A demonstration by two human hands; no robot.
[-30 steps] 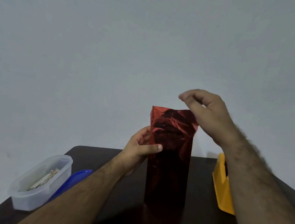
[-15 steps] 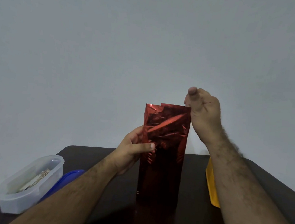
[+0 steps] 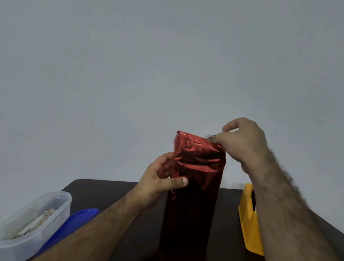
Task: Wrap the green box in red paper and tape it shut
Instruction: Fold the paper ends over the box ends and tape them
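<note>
A tall box wrapped in shiny red paper (image 3: 194, 188) stands upright on the dark table (image 3: 117, 190). None of the green box shows through the wrapping. My left hand (image 3: 158, 182) grips the package's left side, thumb across the front. My right hand (image 3: 242, 144) is at the top right corner, where its thumb and curled fingers pinch the loose top edge of the paper. The crumpled upper end of the paper rises above the box.
A clear plastic tub (image 3: 29, 223) with pale contents sits at the table's left front, a blue lid (image 3: 75, 220) leaning beside it. A yellow tape dispenser (image 3: 248, 222) stands to the right, partly behind my right forearm. A plain grey wall fills the background.
My right hand has come down from above the package onto the top right corner and now pinches the paper there. The top of the paper has changed shape. My left hand keeps its grip.
</note>
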